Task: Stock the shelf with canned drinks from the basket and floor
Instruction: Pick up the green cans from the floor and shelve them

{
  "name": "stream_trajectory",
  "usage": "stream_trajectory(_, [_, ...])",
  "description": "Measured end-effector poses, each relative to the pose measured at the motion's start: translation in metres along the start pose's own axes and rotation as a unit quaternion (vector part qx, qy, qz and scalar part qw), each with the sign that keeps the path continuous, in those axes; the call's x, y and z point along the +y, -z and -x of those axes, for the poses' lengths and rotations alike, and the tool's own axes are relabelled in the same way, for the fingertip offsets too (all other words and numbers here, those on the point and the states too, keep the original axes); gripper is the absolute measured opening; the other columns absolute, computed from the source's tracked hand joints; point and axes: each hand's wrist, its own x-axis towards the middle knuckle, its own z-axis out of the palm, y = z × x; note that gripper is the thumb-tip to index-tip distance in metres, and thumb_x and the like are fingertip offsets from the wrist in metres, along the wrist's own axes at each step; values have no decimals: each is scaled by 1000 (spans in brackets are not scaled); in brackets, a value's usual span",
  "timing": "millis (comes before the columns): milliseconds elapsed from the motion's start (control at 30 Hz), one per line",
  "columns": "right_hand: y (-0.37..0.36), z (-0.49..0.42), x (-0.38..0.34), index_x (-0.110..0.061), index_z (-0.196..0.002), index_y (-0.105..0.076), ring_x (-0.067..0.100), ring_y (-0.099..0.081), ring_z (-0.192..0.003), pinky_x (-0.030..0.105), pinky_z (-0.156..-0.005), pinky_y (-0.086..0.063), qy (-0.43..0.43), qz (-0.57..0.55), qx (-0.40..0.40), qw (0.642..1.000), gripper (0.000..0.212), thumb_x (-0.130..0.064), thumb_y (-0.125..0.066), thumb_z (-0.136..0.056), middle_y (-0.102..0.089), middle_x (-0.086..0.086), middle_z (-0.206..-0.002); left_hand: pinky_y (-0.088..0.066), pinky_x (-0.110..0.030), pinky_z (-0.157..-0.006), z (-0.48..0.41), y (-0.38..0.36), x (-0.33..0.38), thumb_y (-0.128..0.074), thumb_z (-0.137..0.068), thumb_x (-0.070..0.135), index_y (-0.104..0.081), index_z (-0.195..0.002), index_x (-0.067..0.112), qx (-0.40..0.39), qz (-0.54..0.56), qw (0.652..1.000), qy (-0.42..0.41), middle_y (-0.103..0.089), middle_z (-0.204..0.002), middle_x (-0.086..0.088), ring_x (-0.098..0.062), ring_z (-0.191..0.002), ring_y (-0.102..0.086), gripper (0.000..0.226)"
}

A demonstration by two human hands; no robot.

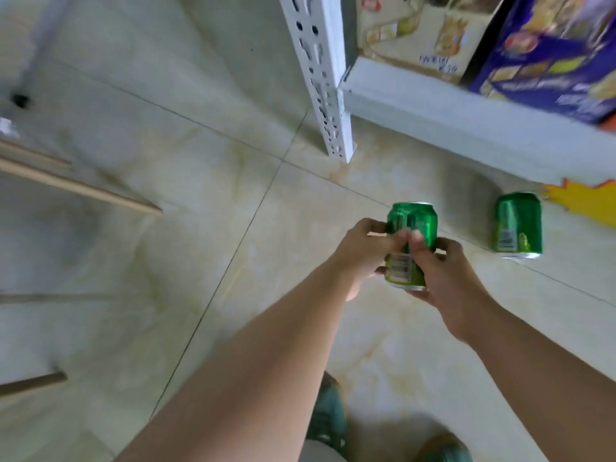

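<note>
Both hands wrap one green can [411, 228], held just right of frame centre. The left hand [361, 250] curls round its upper left side, and the right hand [448, 281] cups its lower right, thumbs meeting on the front. It tilts, top away, barcode near the bottom.

Two cans show in all. The second can [518, 225] stands upright on the tiled floor [233, 195] to the right, well apart from the hands, near the white shelf [466, 128]. Two boxes, one cream [416, 35] and one purple [550, 61], sit on the shelf at upper right.

green cans [412, 228] held together midair, another green can [518, 225] on floor [233, 228]
</note>
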Motion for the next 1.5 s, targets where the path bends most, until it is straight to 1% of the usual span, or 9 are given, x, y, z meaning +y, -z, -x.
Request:
stream_trajectory(167, [-4, 90, -76, -15, -124, -46, 20, -68, -94, 32, -69, -55, 33, -6, -40, 999, 55, -47, -63, -83, -66, 6, -112, -55, -46, -91, 96, 23, 76, -63, -93, 32, -52, -111, 7, -21, -24, 999, -27, -66, -114, -21, -35, -104, -66, 32])
stream_trajectory(333, [0, 199, -183, -15, -123, -48, 23, -68, -97, 43, -83, -55, 89, 40, -92, 991, 56, -50, -64, -82, -66, 7, -113, -49, -45, -98, 225, 41, 186, -49, -100, 35, -54, -101, 12, -11, -46, 997, -56, -68, -99, -13, -31, -99, -65, 23])
stream_trajectory(567, [33, 359, -339, -17, -120, -56, 29, -70, -99, 54, -84, -57, 184, 115, -160, 963, 93, -81, -72, -54, -68, 11, -114, -46, -50, -103, 408, 39, 332, -59, -95, 29, -52, -122, -6, -31, -118, 982, -145, -67, -113, -25, -38, -105, -66, 44])
stream_trajectory(667, [48, 445, -392, -14, -118, -56, 36, -67, -103, 56, -90, -53, 212, 140, -186, 949, 87, -77, -70, -60, -69, 16, -110, -46, -49, -103, 485, 31, 383, -59, -94, 29, -55, -120, -4, -64, -152, 972, -170, -66, -113, -28, -40, -105, -66, 43])
stream_trajectory(767, [65, 527, -428, -13, -125, -48, 26, -68, -103, 54, -93, -53, 237, 146, -188, 942, 78, -62, -65, -67, -65, 12, -116, -47, -47, -103, 563, 22, 426, -65, -89, 35, -60, -117, 3, -104, -211, 952, -197, -69, -112, -23, -39, -105, -66, 43])
stream_trajectory(967, [105, 645, -491, -15, -129, -50, 18, -66, -100, 37, -81, -52, 319, 157, -218, 909, 67, -54, -62, -76, -64, 7, -118, -51, -47, -98, 711, -7, 503, -74, -79, 41, -54, -127, 12, -162, -380, 874, -255, -67, -119, -18, -43, -108, -63, 59])
stream_trajectory(1167, [143, 737, -545, -25, -131, -53, 22, -61, -119, 52, -102, -47, 411, 145, -211, 875, 72, -59, -69, -69, -62, 3, -129, -57, -26, -59, 840, -52, 567, -66, -87, 36, -54, -121, 7, -91, -515, 769, -367, -69, -105, -14, -13, -53, -67, 46])
stream_trajectory(1333, [174, 789, -570, -22, -129, -54, 25, -64, -116, 48, -96, -52, 472, 115, -190, 853, 63, -51, -69, -75, -65, 7, -127, -59, -34, -73, 903, -87, 604, -67, -85, 45, -57, -115, 12, -55, -593, 688, -414, -73, -104, -11, -21, -67, -73, 46])
stream_trajectory(1500, [205, 816, -582, -21, -127, -57, 20, -64, -113, 47, -100, -50, 521, 60, -112, 844, 53, -45, -63, -80, -68, 2, -122, -55, -29, -62, 940, -134, 627, -70, -78, 55, -61, -107, 17, -12, -618, 633, -466, -76, -87, -5, -27, -74, -74, 48])
